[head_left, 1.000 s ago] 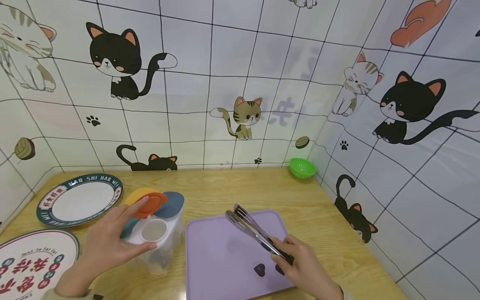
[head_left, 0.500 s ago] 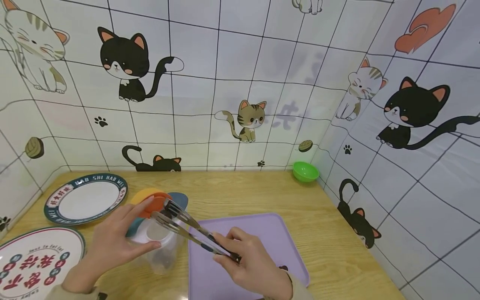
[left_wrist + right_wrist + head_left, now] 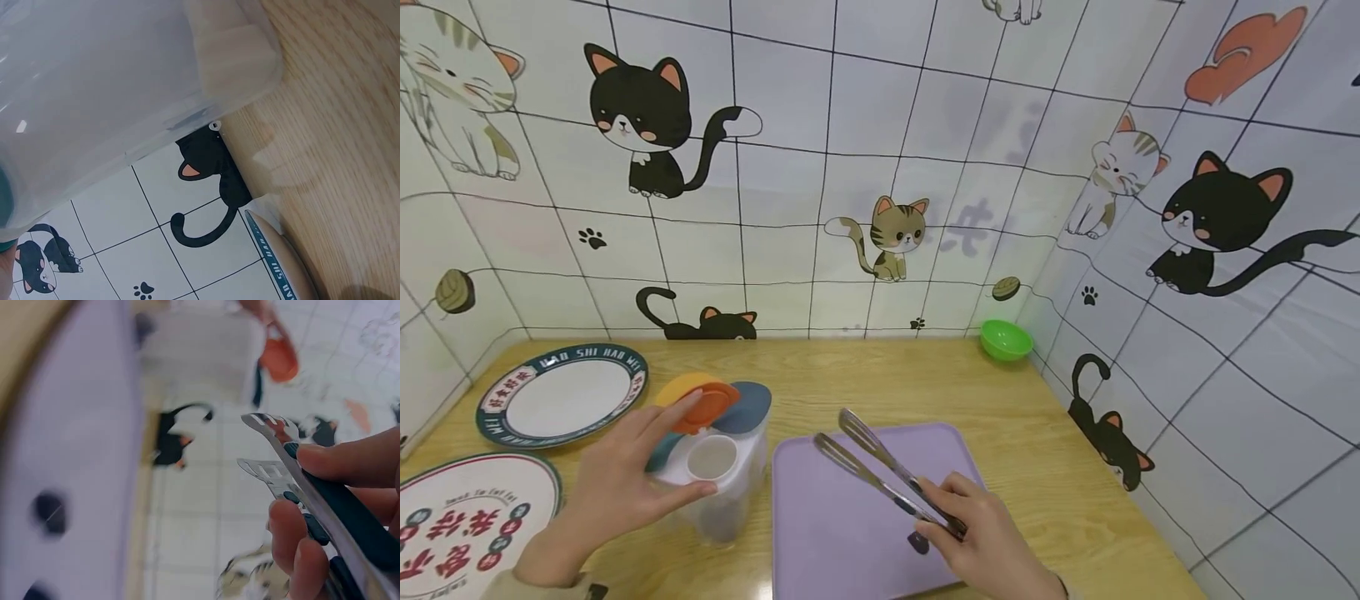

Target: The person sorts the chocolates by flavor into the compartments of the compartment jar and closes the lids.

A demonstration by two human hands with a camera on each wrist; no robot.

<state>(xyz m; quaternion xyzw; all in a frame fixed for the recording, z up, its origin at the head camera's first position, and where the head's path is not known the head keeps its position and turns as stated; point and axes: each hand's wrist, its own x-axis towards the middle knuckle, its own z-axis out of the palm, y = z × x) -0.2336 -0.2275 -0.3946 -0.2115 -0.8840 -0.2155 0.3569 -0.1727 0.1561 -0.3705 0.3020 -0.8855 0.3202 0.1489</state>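
My left hand (image 3: 621,479) is at a clear storage container (image 3: 722,508) with several coloured lids. Its index finger lies against the raised orange lid (image 3: 707,407), and the thumb touches the rim beside the round opening (image 3: 712,457). In the left wrist view the container's translucent wall (image 3: 112,94) fills the upper left. My right hand (image 3: 981,533) grips metal tongs (image 3: 880,479) with dark grips over a purple board (image 3: 827,533). The tongs' tips stand apart with nothing between them. A dark heart-shaped piece (image 3: 918,542) lies beneath them; two dark pieces (image 3: 50,512) appear blurred in the right wrist view.
Two plates lie at the left, one with a dark green rim (image 3: 561,396) behind another with red lettering (image 3: 475,525). A small green bowl (image 3: 1006,340) stands at the back right corner. Cat-printed walls (image 3: 790,183) enclose the wooden table (image 3: 880,383).
The right hand swung the tongs left to the container's opening half a second ago. It is now back over the board, tongs tips apart. The left hand has stayed at the container.
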